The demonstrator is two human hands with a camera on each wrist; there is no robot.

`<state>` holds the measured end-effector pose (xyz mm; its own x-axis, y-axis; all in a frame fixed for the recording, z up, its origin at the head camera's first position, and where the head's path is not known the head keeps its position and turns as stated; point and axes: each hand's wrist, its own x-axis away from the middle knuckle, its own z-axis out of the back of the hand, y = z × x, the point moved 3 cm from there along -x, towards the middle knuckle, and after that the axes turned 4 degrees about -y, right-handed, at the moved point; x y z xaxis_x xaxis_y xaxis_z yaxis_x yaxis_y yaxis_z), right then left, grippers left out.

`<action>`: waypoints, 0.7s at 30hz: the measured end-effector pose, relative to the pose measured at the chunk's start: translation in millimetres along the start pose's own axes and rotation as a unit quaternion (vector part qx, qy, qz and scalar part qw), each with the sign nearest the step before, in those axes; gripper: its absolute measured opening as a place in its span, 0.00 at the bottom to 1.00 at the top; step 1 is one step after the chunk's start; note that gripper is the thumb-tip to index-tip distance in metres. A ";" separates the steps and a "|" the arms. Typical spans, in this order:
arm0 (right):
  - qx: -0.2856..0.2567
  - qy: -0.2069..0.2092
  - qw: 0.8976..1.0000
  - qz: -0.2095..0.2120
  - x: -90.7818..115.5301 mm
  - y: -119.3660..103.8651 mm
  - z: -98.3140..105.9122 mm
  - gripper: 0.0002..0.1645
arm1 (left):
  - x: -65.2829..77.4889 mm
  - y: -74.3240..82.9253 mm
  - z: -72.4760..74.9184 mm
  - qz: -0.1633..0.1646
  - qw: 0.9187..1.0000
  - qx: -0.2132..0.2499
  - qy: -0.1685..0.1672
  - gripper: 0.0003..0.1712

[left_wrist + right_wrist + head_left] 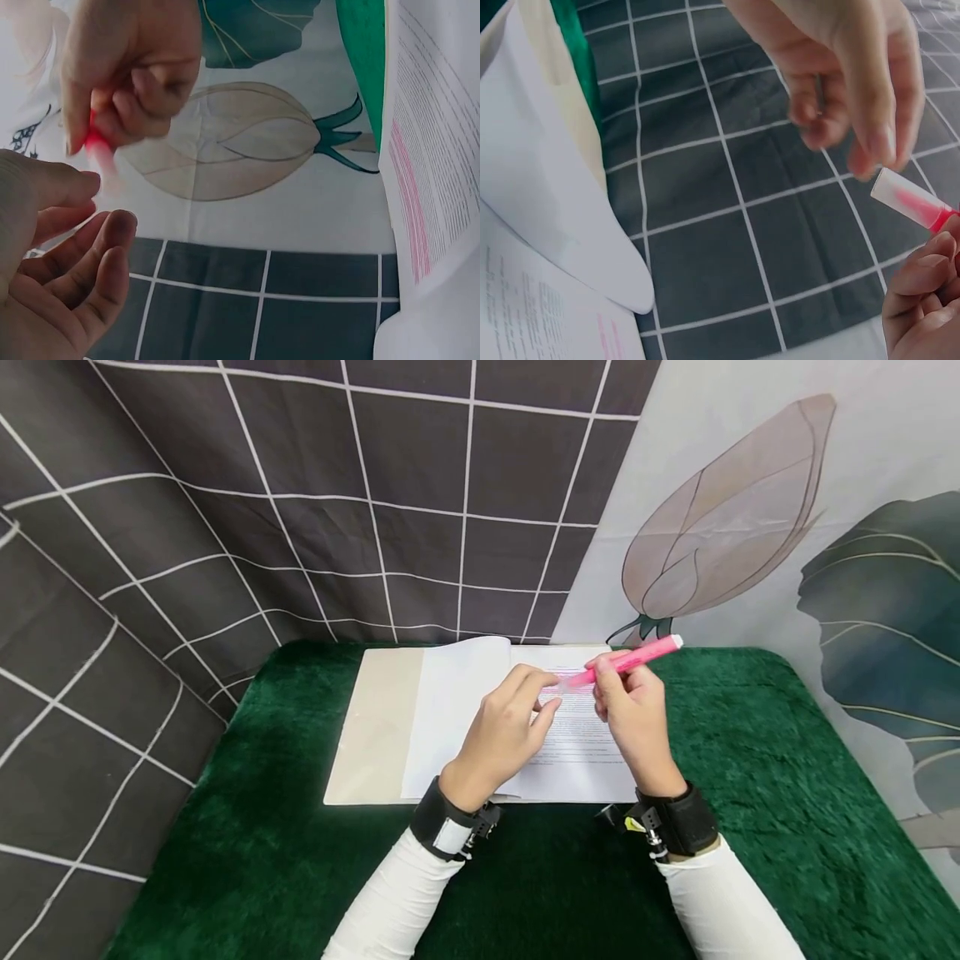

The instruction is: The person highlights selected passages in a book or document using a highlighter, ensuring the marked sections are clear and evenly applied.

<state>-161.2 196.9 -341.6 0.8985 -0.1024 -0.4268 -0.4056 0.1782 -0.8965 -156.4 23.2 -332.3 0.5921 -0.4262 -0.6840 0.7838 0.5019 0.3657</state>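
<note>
A pink highlighter with a clear cap on one end is held by my right hand, pinched between thumb and fingers above the page. The capped end points at my left hand, whose loosely bent fingers hover close to the cap with nothing between them. Beneath both hands lies an open folder of papers. Its right-hand printed sheet bears pink highlighted lines near the top. A white page is turned over to the left, partly behind my left hand.
The folder's cream cover lies flat at the left. Everything rests on a dark green plush cloth. A dark grid-patterned curtain and a pale one with a flower print stand behind the table. Each wrist wears a black camera strap.
</note>
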 end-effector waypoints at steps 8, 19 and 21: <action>-0.036 0.056 0.998 -0.005 -4.3 6.3 25.4 0.15 | 5.7 -14.4 13.7 -0.014 0.998 -0.053 -0.020 0.12; 0.157 0.006 0.987 -0.021 -12.4 29.6 71.5 0.20 | 23.2 -49.6 29.7 0.007 0.988 -0.130 -0.082 0.13; 0.191 -0.017 0.981 -0.034 -14.0 35.2 79.4 0.22 | 27.6 -57.8 33.1 0.018 0.986 -0.139 -0.093 0.14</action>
<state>-174.7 282.3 -357.7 0.9293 -0.0954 -0.3567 -0.2570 0.5267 -0.8103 -179.2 -42.5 -351.4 0.6626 -0.5218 -0.5373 0.6956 0.6947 0.1833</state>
